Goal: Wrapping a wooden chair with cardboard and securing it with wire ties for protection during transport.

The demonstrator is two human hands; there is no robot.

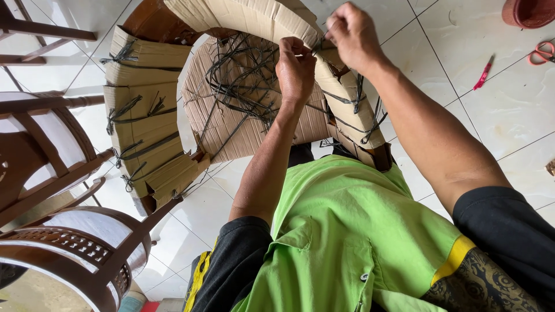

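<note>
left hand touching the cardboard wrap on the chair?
Touching. Head view: the left hand presses against the edge of the cardboard wrap, no gap visible.

Left hand (295,69) and right hand (351,30) both pinch dark straps (243,75) at a cardboard-wrapped chair (147,115) – fingers closed on the strands. Bare wooden chairs (52,150) stacked at left. Red cutter (483,73) and scissors (542,52) lie on the tiled floor (509,110), well apart from the hands.

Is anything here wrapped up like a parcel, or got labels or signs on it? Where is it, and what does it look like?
Cardboard wrapping: brown corrugated sheets around the upturned wooden chair, middle and left, tied with dark straps.
Left hand and right hand: on the straps at the cardboard's top.
Labels, signs, screens: none visible.
</note>
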